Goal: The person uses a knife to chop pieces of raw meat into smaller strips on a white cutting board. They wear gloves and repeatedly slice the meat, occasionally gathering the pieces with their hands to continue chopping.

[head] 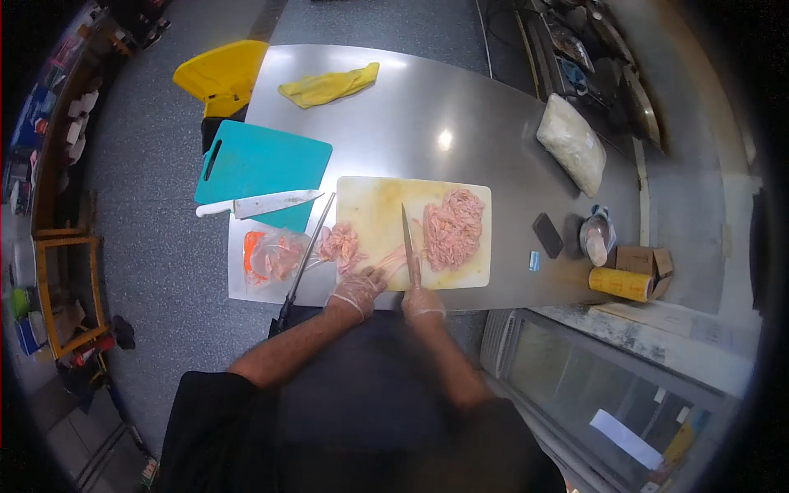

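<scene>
My right hand (423,302), in a clear plastic glove, grips a long kitchen knife (407,231) whose blade points away from me over the pale cutting board (376,197). Also gloved, my left hand (360,289) presses its fingertips on a strip of raw meat (392,262) just left of the blade. To the right of the knife lies a heap of thinly cut raw meat (455,231). More uncut raw meat (340,243) hangs over the board's left edge. Beside it sits a clear plastic bag (277,252) with meat inside.
A honing steel (308,252) lies left of the board, its handle past the steel table's (419,123) near edge. A white-handled knife (271,203) rests partly on a teal cutting board (271,160). Farther off are a yellow cloth (330,86), a filled bag (573,145) and a metal bowl (607,225).
</scene>
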